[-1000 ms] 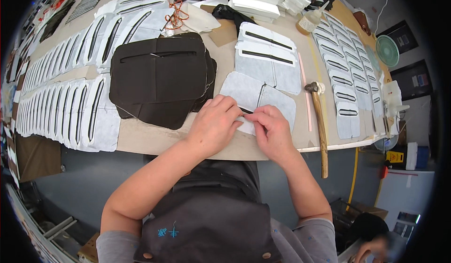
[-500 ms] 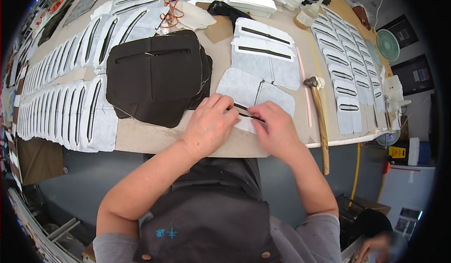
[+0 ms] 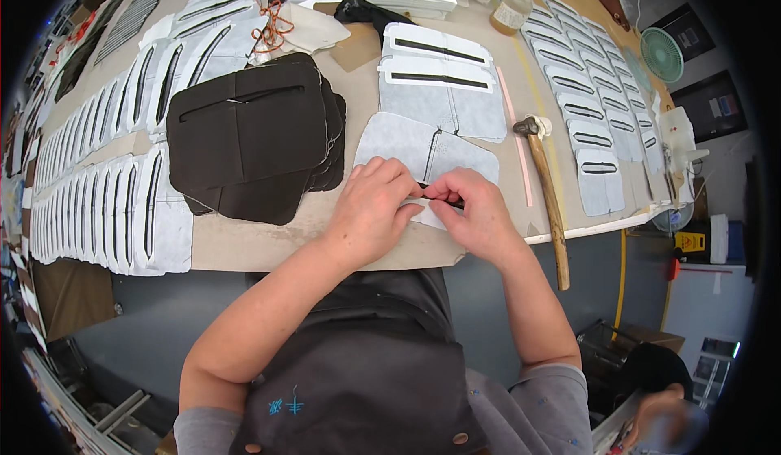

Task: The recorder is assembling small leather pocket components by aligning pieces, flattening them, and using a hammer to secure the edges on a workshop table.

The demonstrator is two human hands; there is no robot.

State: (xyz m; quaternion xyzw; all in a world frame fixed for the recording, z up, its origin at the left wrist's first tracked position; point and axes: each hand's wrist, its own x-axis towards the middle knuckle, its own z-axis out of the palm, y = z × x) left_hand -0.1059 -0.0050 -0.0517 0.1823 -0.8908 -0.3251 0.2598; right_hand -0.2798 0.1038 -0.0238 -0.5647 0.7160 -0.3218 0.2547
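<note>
A pale grey fabric piece (image 3: 423, 150) with a slit lies flat at the near edge of the counter (image 3: 268, 239), its long axis running left to right, tilted a little down to the right, the far edge rounded. The left hand (image 3: 370, 211) and right hand (image 3: 476, 211) meet on its near edge, fingers curled narrow and pinching the fabric along the dark slit. A stack of dark brown pieces (image 3: 252, 134) sits just left; a hammer (image 3: 545, 195) lies to the right. Rows of grey slit pieces (image 3: 98, 203) cover the tan counter; a green fan (image 3: 661, 54) stands beyond.
</note>
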